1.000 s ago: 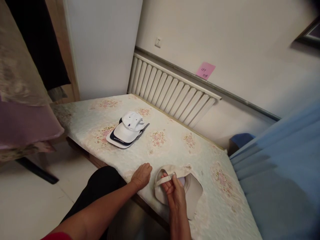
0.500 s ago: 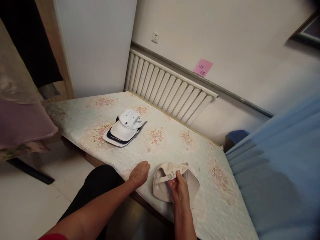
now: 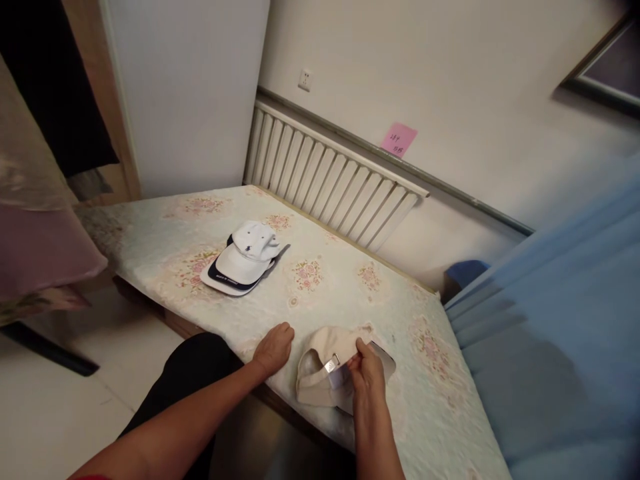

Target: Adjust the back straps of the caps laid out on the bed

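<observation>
My right hand (image 3: 369, 373) grips a beige baseball cap (image 3: 320, 390) by its edge, thumb on top and fingers curled under. The cap's back opening and strap with a metal buckle face left, and a white label shows inside. Part of its brim sticks out to the right, behind my hand. Just left of the cap, my left hand (image 3: 273, 348) rests closed on the edge of the bed, apart from the cap. Farther back sits a stack of baseball caps (image 3: 250, 250), white on top, with a navy brim bearing white lettering between white brims.
The caps are on a bed with a flowered cover (image 3: 340, 303). A white radiator (image 3: 325, 177) runs along the wall behind it. Blue curtain (image 3: 540, 333) hangs at the right, and clothes (image 3: 45, 233) hang at the left. My knee (image 3: 200, 360) is against the bed's near edge.
The beige cap has turned in my right hand: its strap has swung lower and the label now shows. My left hand stays closed on the bed. The view has shifted slightly.
</observation>
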The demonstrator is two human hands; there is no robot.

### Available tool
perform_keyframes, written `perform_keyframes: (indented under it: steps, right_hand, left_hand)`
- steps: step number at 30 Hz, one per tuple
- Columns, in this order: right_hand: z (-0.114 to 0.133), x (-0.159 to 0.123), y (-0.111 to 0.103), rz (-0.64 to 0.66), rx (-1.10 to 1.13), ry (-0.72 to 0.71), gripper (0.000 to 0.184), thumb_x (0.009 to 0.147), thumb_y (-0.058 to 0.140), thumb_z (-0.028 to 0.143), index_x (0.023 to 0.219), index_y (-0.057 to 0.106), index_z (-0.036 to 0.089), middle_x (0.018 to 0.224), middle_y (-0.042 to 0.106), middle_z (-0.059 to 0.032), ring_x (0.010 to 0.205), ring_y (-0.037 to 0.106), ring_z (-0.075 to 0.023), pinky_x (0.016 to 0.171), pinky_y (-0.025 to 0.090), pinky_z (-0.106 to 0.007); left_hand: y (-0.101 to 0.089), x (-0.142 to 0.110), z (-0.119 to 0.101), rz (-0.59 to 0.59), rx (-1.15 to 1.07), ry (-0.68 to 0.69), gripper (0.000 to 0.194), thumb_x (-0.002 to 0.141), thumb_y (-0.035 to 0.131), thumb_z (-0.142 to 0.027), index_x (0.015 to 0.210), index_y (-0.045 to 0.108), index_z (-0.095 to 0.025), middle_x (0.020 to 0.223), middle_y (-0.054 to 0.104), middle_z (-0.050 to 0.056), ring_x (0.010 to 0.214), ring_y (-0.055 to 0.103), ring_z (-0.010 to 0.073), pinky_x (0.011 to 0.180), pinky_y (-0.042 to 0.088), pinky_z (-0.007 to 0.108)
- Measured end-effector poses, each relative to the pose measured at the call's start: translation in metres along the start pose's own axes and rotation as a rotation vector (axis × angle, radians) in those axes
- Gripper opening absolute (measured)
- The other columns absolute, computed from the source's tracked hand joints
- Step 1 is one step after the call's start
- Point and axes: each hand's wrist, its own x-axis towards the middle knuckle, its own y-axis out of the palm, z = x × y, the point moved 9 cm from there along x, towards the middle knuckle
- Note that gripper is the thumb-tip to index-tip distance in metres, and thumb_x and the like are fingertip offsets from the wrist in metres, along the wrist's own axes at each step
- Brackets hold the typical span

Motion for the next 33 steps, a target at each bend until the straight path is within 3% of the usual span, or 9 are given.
perform_keyframes:
  steps: [5,8,11,13,15,17,20,25,33]
  right_hand:
    - [0.031,-0.015,0.005,0.006,0.025,-0.118,0.026,0.061,0.075,0.022,0.081,0.058,0.018,0.074,0.07,0.0019,0.065,0.067,-0.0125,0.062,0.056,-0.024]
    - [0.042,-0.025,0.007,-0.011,0.062,-0.207,0.029,0.066,0.071,0.026,0.092,0.059,0.02,0.082,0.07,0.0027,0.073,0.067,-0.0115,0.069,0.055,-0.025]
    - [0.034,-0.033,0.011,-0.018,0.094,-0.236,0.031,0.067,0.07,0.026,0.095,0.059,0.021,0.086,0.07,0.0024,0.082,0.067,-0.0126,0.08,0.054,-0.029]
    - [0.022,-0.037,0.016,-0.015,0.133,-0.216,0.031,0.066,0.07,0.024,0.094,0.058,0.021,0.086,0.07,0.0023,0.086,0.067,-0.0135,0.086,0.052,-0.032]
    - [0.009,-0.042,0.021,-0.018,0.177,-0.188,0.028,0.066,0.07,0.022,0.091,0.058,0.021,0.083,0.07,0.0034,0.085,0.066,-0.0135,0.09,0.05,-0.035]
    - [-0.001,-0.048,0.027,-0.014,0.195,-0.166,0.024,0.067,0.07,0.023,0.089,0.058,0.022,0.079,0.069,0.004,0.081,0.067,-0.014,0.091,0.05,-0.037]
    - [-0.007,-0.056,0.041,0.063,0.201,-0.149,0.026,0.07,0.069,0.026,0.094,0.06,0.022,0.084,0.07,0.0018,0.083,0.067,-0.0164,0.093,0.049,-0.041]
    - [-0.009,-0.069,0.058,0.185,0.277,-0.123,0.045,0.07,0.068,0.023,0.114,0.058,0.023,0.106,0.07,-0.0024,0.103,0.064,-0.0193,0.101,0.043,-0.045]
    - [-0.007,-0.084,0.069,0.182,0.394,-0.023,0.031,0.081,0.059,0.032,0.109,0.064,0.02,0.107,0.07,-0.0062,0.114,0.058,-0.0197,0.104,0.04,-0.044]
  left_hand:
    - [-0.019,0.016,0.01,-0.032,-0.259,-0.211,0.018,0.081,0.039,-0.01,0.069,0.051,-0.018,0.074,0.055,0.002,0.072,0.051,0.0148,0.072,0.041,0.028]
    - [-0.053,0.013,-0.012,-0.159,-0.326,-0.246,0.019,0.086,0.035,-0.017,0.078,0.051,-0.018,0.081,0.057,0.002,0.079,0.052,0.0142,0.075,0.041,0.026]
    - [-0.08,-0.011,-0.047,-0.327,-0.698,-0.228,0.021,0.088,0.04,-0.031,0.076,0.053,-0.019,0.075,0.056,0.001,0.075,0.052,0.015,0.072,0.041,0.027]
    - [-0.064,-0.029,-0.071,-0.199,-0.969,-0.278,0.026,0.088,0.042,-0.036,0.074,0.055,-0.019,0.07,0.057,0.0,0.069,0.053,0.0144,0.068,0.042,0.026]
    - [-0.026,-0.05,-0.094,0.087,-1.255,-0.403,0.024,0.083,0.053,-0.039,0.074,0.059,-0.018,0.072,0.06,0.002,0.067,0.056,0.015,0.065,0.044,0.027]
    - [-0.003,-0.064,-0.111,0.234,-1.538,-0.473,0.02,0.082,0.058,-0.037,0.085,0.062,-0.018,0.09,0.065,0.006,0.087,0.061,0.0171,0.078,0.046,0.028]
    - [0.008,-0.064,-0.123,0.34,-1.923,-0.478,0.022,0.085,0.057,-0.036,0.098,0.063,-0.018,0.108,0.065,0.009,0.109,0.058,0.0191,0.095,0.042,0.031]
    - [0.004,-0.048,-0.11,0.205,-2.206,-0.624,0.023,0.09,0.052,-0.03,0.105,0.06,-0.014,0.111,0.065,0.011,0.112,0.058,0.0187,0.102,0.041,0.031]
    - [-0.03,-0.035,-0.102,-0.041,-2.27,-0.703,0.022,0.087,0.052,-0.012,0.108,0.058,-0.014,0.098,0.07,0.008,0.098,0.065,0.018,0.097,0.048,0.034]
